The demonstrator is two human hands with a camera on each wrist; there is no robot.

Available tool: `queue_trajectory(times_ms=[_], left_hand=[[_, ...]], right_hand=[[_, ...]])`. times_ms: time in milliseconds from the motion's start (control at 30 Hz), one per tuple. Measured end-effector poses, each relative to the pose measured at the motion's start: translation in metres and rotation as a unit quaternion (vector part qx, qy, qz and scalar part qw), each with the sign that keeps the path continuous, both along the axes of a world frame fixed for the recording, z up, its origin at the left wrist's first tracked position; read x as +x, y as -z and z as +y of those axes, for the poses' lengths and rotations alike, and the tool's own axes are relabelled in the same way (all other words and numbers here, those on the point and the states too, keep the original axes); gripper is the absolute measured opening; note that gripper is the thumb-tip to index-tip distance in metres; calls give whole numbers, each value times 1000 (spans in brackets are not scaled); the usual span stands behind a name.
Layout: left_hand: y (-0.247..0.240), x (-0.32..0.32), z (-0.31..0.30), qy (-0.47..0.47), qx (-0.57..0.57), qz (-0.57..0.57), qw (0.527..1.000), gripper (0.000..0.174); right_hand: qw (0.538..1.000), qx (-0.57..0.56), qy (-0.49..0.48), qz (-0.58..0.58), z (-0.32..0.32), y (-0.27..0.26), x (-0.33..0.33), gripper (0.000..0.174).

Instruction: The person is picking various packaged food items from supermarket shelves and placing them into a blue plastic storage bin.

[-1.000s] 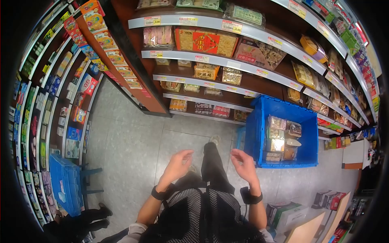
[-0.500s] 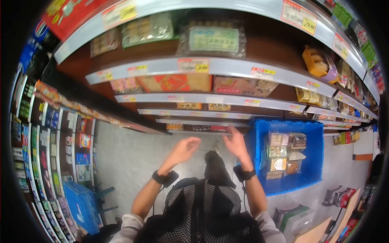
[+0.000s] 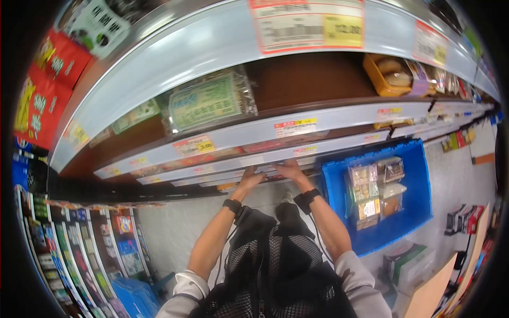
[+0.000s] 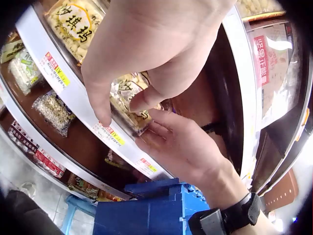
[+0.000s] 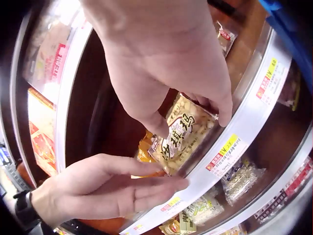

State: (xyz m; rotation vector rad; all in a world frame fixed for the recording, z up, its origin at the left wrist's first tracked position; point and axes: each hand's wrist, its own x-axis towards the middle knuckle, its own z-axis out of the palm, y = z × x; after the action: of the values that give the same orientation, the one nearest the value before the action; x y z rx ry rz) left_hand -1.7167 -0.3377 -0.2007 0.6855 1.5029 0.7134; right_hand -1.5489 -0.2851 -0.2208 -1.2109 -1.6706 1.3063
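A clear pack of sachima (image 5: 185, 131) lies near the front edge of a shelf between my two hands. My left hand (image 3: 251, 180) is at its left end, fingers extended along the shelf front, thumb beside the wrapper. Over the opposite end, my right hand (image 3: 291, 170) spreads its thumb and fingers around the pack's corner. Its rear fingers are partly hidden behind the pack. Another sachima pack (image 4: 76, 27) sits farther left on the same shelf in the left wrist view.
To the right stands a blue crate (image 3: 413, 217) with several packaged foods (image 3: 367, 191) inside. Shelf edges with price labels (image 3: 295, 127) run above my hands. A second blue crate (image 3: 135, 297) is at lower left, and a carton (image 3: 405, 262) stands on the floor at right.
My view has moved closer to the shelves and lower body leans in. Both hands have gone forward from above the floor to the pack on a lower shelf.
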Motion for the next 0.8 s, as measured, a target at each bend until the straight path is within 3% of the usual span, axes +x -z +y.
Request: queue_trajectory(times_ms=[33, 67, 133, 200, 333, 400, 467, 600, 733, 800], left_hand=[[-1, -2, 3, 0, 3, -14, 1000, 70], [-1, -4, 1, -6, 3, -31, 999, 70], [-9, -12, 0, 26, 23, 1, 999, 62], [-21, -13, -13, -24, 52, -45, 997, 63], [-67, -18, -47, 80, 57, 52, 994, 58], [-70, -27, -74, 100, 59, 68, 991, 54], [-81, -32, -101, 192, 110, 141, 965, 51], [-74, -36, -159, 197, 120, 68, 971, 46], [-77, -27, -199, 264, 109, 59, 956, 44], [-56, -23, -221, 274, 121, 21, 954, 42]], right_hand=[[998, 42, 32, 22, -1, 0, -4, 45], [1000, -19, 16, -10, -3, 1, 2, 53], [992, -35, 63, -101, -15, -23, 6, 57], [987, -52, 104, -113, -29, -43, 10, 53], [988, -121, 101, -6, -81, -60, 16, 50], [989, -106, 89, -53, -117, -75, 18, 51], [986, -115, 108, -48, -154, -84, 18, 52], [978, -94, 172, -71, -226, -115, 16, 54], [964, -83, 235, -96, -287, -112, 21, 54], [958, -94, 243, -122, -316, -115, 25, 55]])
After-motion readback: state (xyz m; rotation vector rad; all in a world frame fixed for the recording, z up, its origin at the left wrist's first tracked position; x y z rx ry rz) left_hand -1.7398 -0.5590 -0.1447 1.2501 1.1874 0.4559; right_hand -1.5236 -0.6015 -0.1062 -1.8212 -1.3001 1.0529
